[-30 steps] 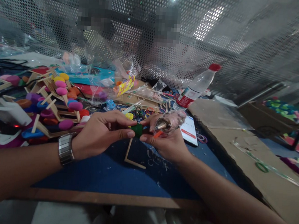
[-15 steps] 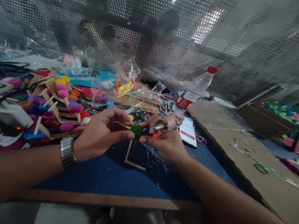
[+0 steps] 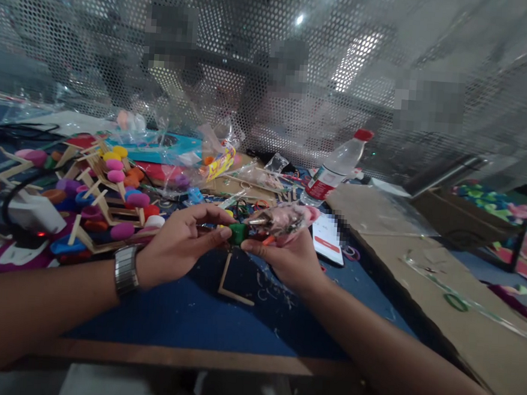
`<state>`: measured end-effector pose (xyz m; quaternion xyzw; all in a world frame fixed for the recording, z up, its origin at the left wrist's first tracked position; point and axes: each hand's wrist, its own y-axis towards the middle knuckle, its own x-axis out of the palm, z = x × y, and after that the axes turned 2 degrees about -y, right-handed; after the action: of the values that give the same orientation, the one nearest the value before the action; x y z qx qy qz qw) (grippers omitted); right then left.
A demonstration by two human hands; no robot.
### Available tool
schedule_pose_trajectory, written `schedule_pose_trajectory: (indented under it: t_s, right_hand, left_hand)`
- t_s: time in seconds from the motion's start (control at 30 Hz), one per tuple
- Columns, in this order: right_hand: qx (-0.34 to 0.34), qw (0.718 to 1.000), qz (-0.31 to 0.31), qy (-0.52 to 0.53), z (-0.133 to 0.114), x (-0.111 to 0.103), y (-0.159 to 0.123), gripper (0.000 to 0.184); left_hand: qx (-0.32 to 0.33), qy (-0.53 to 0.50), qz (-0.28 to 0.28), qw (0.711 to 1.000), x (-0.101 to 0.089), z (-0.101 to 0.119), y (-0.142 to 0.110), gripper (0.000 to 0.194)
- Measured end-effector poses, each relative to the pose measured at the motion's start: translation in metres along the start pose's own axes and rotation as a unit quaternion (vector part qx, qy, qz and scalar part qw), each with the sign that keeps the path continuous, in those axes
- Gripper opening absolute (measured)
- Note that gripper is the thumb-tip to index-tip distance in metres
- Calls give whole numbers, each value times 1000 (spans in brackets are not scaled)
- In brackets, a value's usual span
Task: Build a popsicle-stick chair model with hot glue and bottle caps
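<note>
Between the thumb and fingers of my left hand [image 3: 181, 243] is a small green piece [image 3: 239, 234], short and rounded; its exact kind is unclear. My right hand [image 3: 288, 259] is closed around a glue gun [image 3: 284, 218] with a pink body wrapped in clear plastic, a metal nozzle and a bit of orange showing. The nozzle tip lies close by the green piece's upper right; contact cannot be made out. My right thumb tip is at the green piece's right edge. Below the hands, an L-shaped pair of wooden sticks [image 3: 225, 282] rests on the blue table.
Wooden stick frames with coloured round pads [image 3: 104, 210] crowd the left, beside a white plug [image 3: 37, 210] with a red light. A red-capped bottle [image 3: 335, 169] and a phone [image 3: 328, 241] stand and lie beyond my right hand. Cardboard [image 3: 429, 281] covers the right side.
The glue gun has turned so its nozzle points left toward the green piece. The green piece has tilted slightly in my left fingers. The view has shifted a little.
</note>
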<state>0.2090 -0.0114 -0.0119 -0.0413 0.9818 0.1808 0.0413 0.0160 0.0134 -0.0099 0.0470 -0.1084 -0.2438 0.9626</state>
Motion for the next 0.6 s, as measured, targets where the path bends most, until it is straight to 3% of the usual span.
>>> schedule_pose_trajectory:
  t_s: [0.27,0.47,0.6]
  right_hand:
    - [-6,1000,-11,4,3,4,1,30]
    - [41,998,-27,34,-1,6,0,36]
    - [69,997,3,30,5,5,0,38]
  left_hand:
    - [-103,-6,-24,994,3,1,-2,43]
    - [-82,-70,-7,994,2,2,-1,38]
    - [-96,-157,-10,983,1,1,-3,40]
